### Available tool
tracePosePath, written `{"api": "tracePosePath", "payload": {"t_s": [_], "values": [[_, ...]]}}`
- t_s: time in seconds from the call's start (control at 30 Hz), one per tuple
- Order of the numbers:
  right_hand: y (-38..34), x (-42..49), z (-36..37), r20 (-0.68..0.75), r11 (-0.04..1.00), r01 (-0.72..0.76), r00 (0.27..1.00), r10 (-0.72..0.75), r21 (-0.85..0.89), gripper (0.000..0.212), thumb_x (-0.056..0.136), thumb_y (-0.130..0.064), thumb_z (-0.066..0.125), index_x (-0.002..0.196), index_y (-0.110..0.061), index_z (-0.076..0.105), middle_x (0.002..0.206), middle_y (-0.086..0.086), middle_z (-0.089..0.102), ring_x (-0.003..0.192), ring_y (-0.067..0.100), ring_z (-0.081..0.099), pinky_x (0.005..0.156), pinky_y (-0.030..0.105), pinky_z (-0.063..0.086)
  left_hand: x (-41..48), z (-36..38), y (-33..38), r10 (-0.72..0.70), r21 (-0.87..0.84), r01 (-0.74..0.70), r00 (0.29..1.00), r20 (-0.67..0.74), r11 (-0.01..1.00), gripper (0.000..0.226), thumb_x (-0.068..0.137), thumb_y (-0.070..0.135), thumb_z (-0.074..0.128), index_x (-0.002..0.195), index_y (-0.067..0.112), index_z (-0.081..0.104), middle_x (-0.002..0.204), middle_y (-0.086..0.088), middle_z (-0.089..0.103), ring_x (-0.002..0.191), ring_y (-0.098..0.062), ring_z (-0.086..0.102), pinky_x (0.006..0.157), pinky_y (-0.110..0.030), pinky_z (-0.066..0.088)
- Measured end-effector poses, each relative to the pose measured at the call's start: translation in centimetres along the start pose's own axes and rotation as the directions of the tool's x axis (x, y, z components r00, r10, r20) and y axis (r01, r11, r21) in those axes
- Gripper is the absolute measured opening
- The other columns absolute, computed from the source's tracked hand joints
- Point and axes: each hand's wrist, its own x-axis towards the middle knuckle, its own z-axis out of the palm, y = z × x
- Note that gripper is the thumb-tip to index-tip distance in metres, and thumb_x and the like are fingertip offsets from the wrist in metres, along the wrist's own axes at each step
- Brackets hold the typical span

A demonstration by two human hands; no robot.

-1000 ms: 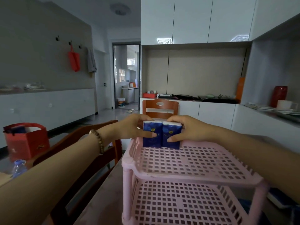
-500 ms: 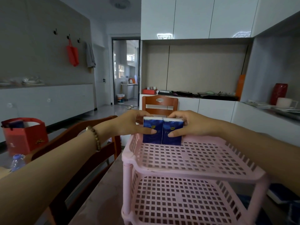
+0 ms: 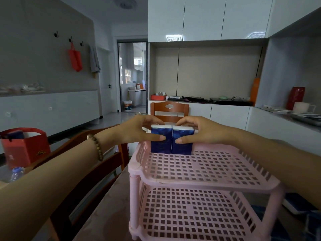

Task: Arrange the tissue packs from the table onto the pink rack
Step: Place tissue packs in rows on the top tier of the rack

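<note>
Little has shifted since a second ago: both hands keep their grip and the two packs stand at the same spot, only the view has drifted slightly. Head view: left hand (image 3: 137, 129) pinches the left tissue pack (image 3: 160, 145), thumb laid across its dark blue front, the other fingers curled over the white top edge. Right hand (image 3: 203, 131) mirrors it on the right tissue pack (image 3: 182, 146), thumb on the front and fingers over the top. Both packs upright, side by side and touching, their bases on the perforated top shelf of the pink rack (image 3: 208, 185), at its far edge towards the left corner. Lower shelf (image 3: 191, 214) holds nothing visible. Rack stands on a brownish table (image 3: 107, 214). Bead bracelet (image 3: 97, 146) on the left wrist. Wooden chair (image 3: 97, 171) just left of the table; a second wooden chair (image 3: 169, 108) beyond the rack, behind the hands. Far left — red gift bag (image 3: 26, 146) with a plastic water bottle (image 3: 16, 173) in front of it. Low right, beside the rack, a blue-and-white pack (image 3: 298, 204) lies on the table, partly hidden by the right forearm. Red tote bag (image 3: 75, 58) hangs from a wall hook.
</note>
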Motion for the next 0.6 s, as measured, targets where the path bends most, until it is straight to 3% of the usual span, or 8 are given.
{"api": "tracePosePath", "payload": {"t_s": [0.13, 0.2, 0.27, 0.33, 0.43, 0.53, 0.6], "values": [[-1.7, -1.8, -1.6, -0.04, 0.999, 0.002, 0.999, -0.004, -0.051, 0.055, 0.075, -0.04, 0.071, 0.124, -0.031, 0.048, 0.123, -0.014, 0.051, 0.112, 0.004, 0.051, 0.078, 0.009, 0.039, -1.5, -0.5, 1.5, -0.032, 0.116, 0.038, 0.998, -0.047, 0.993, 0.07, 0.066, 0.052, 0.064, 0.129, 0.024, 0.049, 0.132, 0.006, 0.052, 0.119, -0.009, 0.049, 0.1, -0.032, 0.045], [-3.7, -3.6, -2.6, -0.039, 0.995, 0.026, 0.999, -0.03, -0.092, 0.055, 0.075, -0.042, 0.069, 0.125, -0.033, 0.047, 0.127, -0.018, 0.047, 0.108, -0.001, 0.052, 0.075, 0.008, 0.04, -3.1, -0.7, 3.2, -0.021, 0.17, 0.027, 0.999, -0.036, 0.985, 0.072, 0.07, 0.051, 0.064, 0.135, 0.029, 0.04, 0.137, 0.012, 0.043, 0.121, -0.005, 0.042, 0.093, -0.017, 0.041], [-6.0, -6.0, -3.1, -0.038, 0.99, 0.06, 0.997, -0.066, -0.125, 0.061, 0.07, -0.049, 0.066, 0.126, -0.034, 0.046, 0.126, -0.021, 0.047, 0.107, -0.005, 0.052, 0.079, 0.011, 0.042, -4.9, -0.9, 5.6, 0.018, 0.224, -0.008, 0.999, -0.043, 0.975, 0.068, 0.078, 0.042, 0.064, 0.138, 0.033, 0.034, 0.129, 0.022, 0.036, 0.114, 0.007, 0.037, 0.078, -0.002, 0.035], [-8.2, -9.0, -2.9, -0.033, 0.987, 0.084, 0.995, -0.09, -0.138, 0.065, 0.065, -0.054, 0.062, 0.126, -0.035, 0.047, 0.128, -0.021, 0.049, 0.112, -0.004, 0.051, 0.086, 0.016, 0.044, -7.6, -0.8, 8.1, 0.069, 0.263, -0.05, 0.996, -0.062, 0.963, 0.067, 0.079, 0.043, 0.063, 0.137, 0.038, 0.03, 0.123, 0.028, 0.032, 0.108, 0.015, 0.035, 0.079, 0.001, 0.033], [-10.4, -14.2, -1.0, -0.013, 0.984, 0.14, 0.99, -0.142, -0.108, 0.058, 0.065, -0.052, 0.064, 0.121, -0.043, 0.048, 0.128, -0.024, 0.05, 0.113, -0.005, 0.052, 0.086, 0.017, 0.049, -12.6, 0.3, 10.4, 0.103, 0.329, -0.081, 0.993, -0.051, 0.941, 0.069, 0.073, 0.07, 0.055, 0.134, 0.048, 0.031, 0.138, 0.028, 0.031, 0.128, 0.005, 0.031, 0.105, -0.02, 0.03], [-10.8, -19.1, 2.4, 0.078, 0.993, 0.104, 0.992, -0.099, -0.061, 0.057, 0.066, -0.052, 0.066, 0.12, -0.045, 0.049, 0.126, -0.027, 0.05, 0.111, -0.01, 0.052, 0.087, 0.018, 0.05, -17.9, 3.3, 11.6, 0.07, 0.255, -0.076, 0.997, 0.032, 0.964, 0.072, 0.068, 0.078, 0.05, 0.133, 0.05, 0.033, 0.146, 0.023, 0.033, 0.135, 0.0, 0.032, 0.111, -0.038, 0.035], [-10.4, -21.9, 5.1, 0.16, 0.999, 0.053, 0.986, -0.052, -0.003, 0.055, 0.065, -0.051, 0.066, 0.117, -0.045, 0.05, 0.122, -0.029, 0.052, 0.109, -0.013, 0.052, 0.089, 0.016, 0.049, -21.4, 6.2, 12.5, -0.007, 0.164, -0.008, 0.996, 0.093, 0.986, 0.078, 0.062, 0.074, 0.053, 0.134, 0.047, 0.037, 0.147, 0.019, 0.035, 0.136, -0.002, 0.032, 0.113, -0.039, 0.032]]}}
